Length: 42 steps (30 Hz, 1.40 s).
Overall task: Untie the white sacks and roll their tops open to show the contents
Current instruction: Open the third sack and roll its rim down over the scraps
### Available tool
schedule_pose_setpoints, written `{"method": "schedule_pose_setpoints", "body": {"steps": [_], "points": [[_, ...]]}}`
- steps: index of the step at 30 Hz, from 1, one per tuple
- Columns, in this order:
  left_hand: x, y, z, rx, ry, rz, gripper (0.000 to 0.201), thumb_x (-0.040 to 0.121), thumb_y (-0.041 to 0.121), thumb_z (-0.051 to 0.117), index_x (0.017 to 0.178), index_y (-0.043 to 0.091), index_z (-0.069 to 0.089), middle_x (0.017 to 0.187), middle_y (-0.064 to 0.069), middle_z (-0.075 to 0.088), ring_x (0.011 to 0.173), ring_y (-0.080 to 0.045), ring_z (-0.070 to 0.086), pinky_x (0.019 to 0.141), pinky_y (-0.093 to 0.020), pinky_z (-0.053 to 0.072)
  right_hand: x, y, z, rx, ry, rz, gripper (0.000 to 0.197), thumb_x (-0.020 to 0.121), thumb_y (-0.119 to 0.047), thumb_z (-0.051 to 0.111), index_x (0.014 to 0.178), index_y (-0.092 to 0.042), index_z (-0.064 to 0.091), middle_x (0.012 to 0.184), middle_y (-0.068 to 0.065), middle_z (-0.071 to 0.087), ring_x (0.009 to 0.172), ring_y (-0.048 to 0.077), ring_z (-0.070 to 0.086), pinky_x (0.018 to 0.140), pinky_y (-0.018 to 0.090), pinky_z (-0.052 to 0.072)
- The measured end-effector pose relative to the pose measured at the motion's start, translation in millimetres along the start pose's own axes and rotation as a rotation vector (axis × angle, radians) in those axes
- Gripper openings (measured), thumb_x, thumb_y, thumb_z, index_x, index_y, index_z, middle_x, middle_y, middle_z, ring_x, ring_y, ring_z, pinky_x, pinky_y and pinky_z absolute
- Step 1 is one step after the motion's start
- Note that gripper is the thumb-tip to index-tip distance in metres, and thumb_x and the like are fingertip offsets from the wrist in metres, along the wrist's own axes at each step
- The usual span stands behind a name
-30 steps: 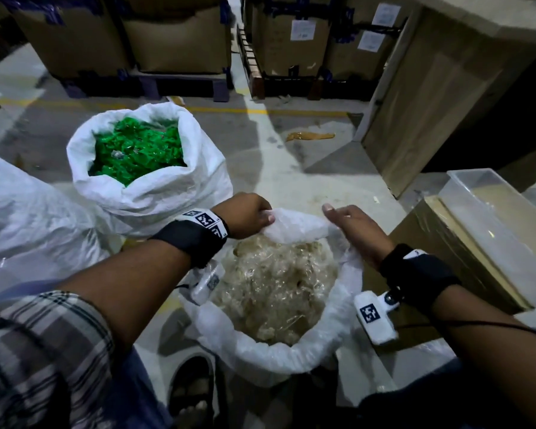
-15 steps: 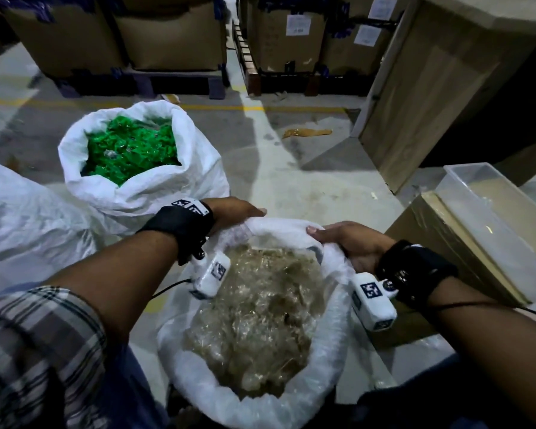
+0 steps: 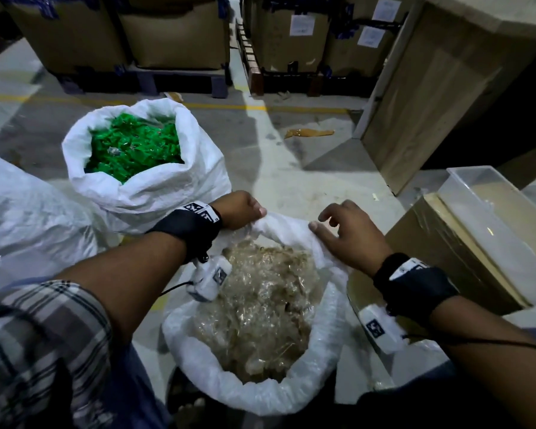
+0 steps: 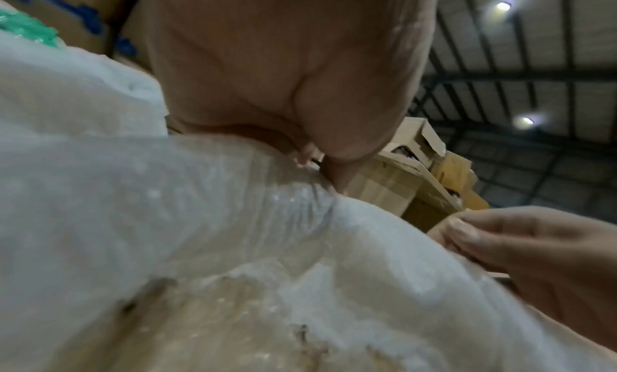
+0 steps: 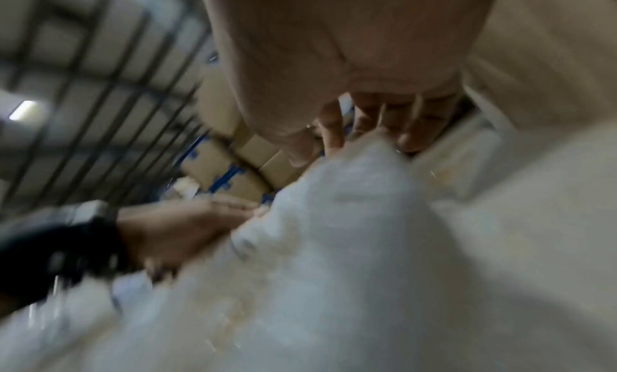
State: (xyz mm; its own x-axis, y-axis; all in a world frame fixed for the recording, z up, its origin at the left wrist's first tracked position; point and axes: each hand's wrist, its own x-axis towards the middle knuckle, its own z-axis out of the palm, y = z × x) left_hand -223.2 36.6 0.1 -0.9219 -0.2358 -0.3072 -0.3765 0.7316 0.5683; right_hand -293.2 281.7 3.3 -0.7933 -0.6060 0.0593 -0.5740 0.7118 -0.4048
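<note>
The near white sack stands open between my arms, full of clear brownish plastic pieces. My left hand grips the far rim with curled fingers. My right hand lies over the far right of the rim. Its thumb touches the fabric and its fingers are lifted, loosely bent. The right wrist view is blurred; there a fold of fabric rises to my right hand's fingers. A second white sack, rolled open on green pieces, stands behind on the left.
A third white sack bulges at the left edge. A cardboard box with a clear plastic bin on it stands close on the right. Behind it is a wooden cabinet. Palletised cartons line the back.
The raised flap of the near sack's far rim has been folded down. My right hand's fingers have come off the rim, while my left hand still grips it.
</note>
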Motion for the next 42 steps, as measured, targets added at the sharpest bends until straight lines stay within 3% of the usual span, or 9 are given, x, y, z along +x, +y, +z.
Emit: {"method": "schedule_pose_setpoints", "body": {"steps": [4,8,15,19,27,31,36,39,42], "points": [[0.7,-5.3,-3.9,-0.065,-0.016,-0.18,0.043,0.101,0.033,0.052,0.119,-0.004,0.065,0.124,-0.022,0.065,0.114,-0.035,0.061,0.095,-0.032,0.047,-9.8,2.1,8.3,-0.218,-0.158,0.063,0.055,0.088,-0.067,0.055,0.073,-0.013,0.056,0.072,0.002,0.058,0.07,0.023,0.057,0.056,0.033,0.04],[2.1,0.4,-1.5,-0.167,-0.011,-0.268,0.042,0.102,0.027,0.052,0.128,-0.005,0.061,0.133,-0.024,0.06,0.125,-0.037,0.055,0.103,-0.036,0.043,-9.7,3.6,14.4,-0.057,-0.297,0.195,0.045,0.095,-0.04,0.061,0.064,-0.008,0.052,0.065,0.005,0.054,0.071,0.024,0.052,0.05,0.028,0.029],[-0.8,-3.3,-8.4,-0.1,-0.006,-0.289,0.036,0.105,0.017,0.041,0.129,-0.004,0.057,0.139,-0.022,0.055,0.129,-0.035,0.051,0.102,-0.032,0.037,11.0,29.3,-9.8,1.224,-0.569,0.816,0.034,0.098,0.001,0.031,0.093,-0.001,0.064,0.077,0.012,0.054,0.067,0.023,0.05,0.062,0.035,0.049],[5.1,-13.9,-2.3,-0.083,0.095,-0.264,0.04,0.103,0.026,0.049,0.122,-0.007,0.063,0.127,-0.025,0.063,0.119,-0.037,0.059,0.094,-0.034,0.045,17.3,23.6,-3.5,1.064,-0.435,0.822,0.026,0.089,0.001,0.04,0.069,-0.001,0.056,0.073,0.015,0.045,0.059,0.024,0.042,0.062,0.037,0.038],[-1.9,-31.7,12.7,0.118,0.131,-0.132,0.053,0.102,0.049,0.042,0.105,0.004,0.069,0.106,-0.017,0.072,0.098,-0.034,0.067,0.083,-0.033,0.048,-0.5,36.3,15.8,-0.001,-0.116,0.441,0.067,0.097,-0.046,0.054,0.146,-0.007,0.03,0.139,0.025,0.037,0.125,0.046,0.046,0.106,0.045,0.041],[-7.3,-24.1,18.5,0.214,0.03,-0.13,0.055,0.102,0.047,0.044,0.092,0.0,0.072,0.087,-0.017,0.075,0.075,-0.031,0.073,0.081,-0.033,0.056,-1.6,45.3,17.1,-0.061,-0.215,0.54,0.057,0.1,-0.045,0.05,0.135,0.0,0.043,0.136,0.027,0.048,0.122,0.041,0.05,0.095,0.037,0.043],[-2.6,-28.1,22.2,0.137,0.025,-0.215,0.042,0.102,0.03,0.049,0.095,-0.007,0.067,0.097,-0.025,0.07,0.094,-0.039,0.067,0.083,-0.038,0.052,5.3,56.9,6.4,0.158,-0.182,0.67,0.035,0.097,-0.022,0.061,0.104,0.012,0.063,0.076,0.014,0.062,0.051,0.024,0.06,0.038,0.025,0.043],[2.5,-31.4,14.8,-0.227,0.057,-0.325,0.027,0.1,0.011,0.046,0.075,0.007,0.054,0.078,-0.01,0.057,0.076,-0.029,0.059,0.073,-0.034,0.052,5.7,64.0,-8.2,0.465,-0.221,0.75,0.008,0.099,-0.006,0.052,0.103,-0.002,0.059,0.074,0.005,0.053,0.046,0.01,0.059,0.035,0.018,0.043],[5.1,-40.1,4.4,-0.878,-0.025,-0.438,0.022,0.099,0.009,0.036,0.085,0.01,0.053,0.085,-0.014,0.054,0.078,-0.027,0.056,0.09,-0.04,0.051,9.7,78.2,-31.5,0.778,-0.213,0.894,0.021,0.105,-0.004,0.041,0.09,0.006,0.05,0.066,0.015,0.058,0.065,0.027,0.05,0.047,0.036,0.048]]}}
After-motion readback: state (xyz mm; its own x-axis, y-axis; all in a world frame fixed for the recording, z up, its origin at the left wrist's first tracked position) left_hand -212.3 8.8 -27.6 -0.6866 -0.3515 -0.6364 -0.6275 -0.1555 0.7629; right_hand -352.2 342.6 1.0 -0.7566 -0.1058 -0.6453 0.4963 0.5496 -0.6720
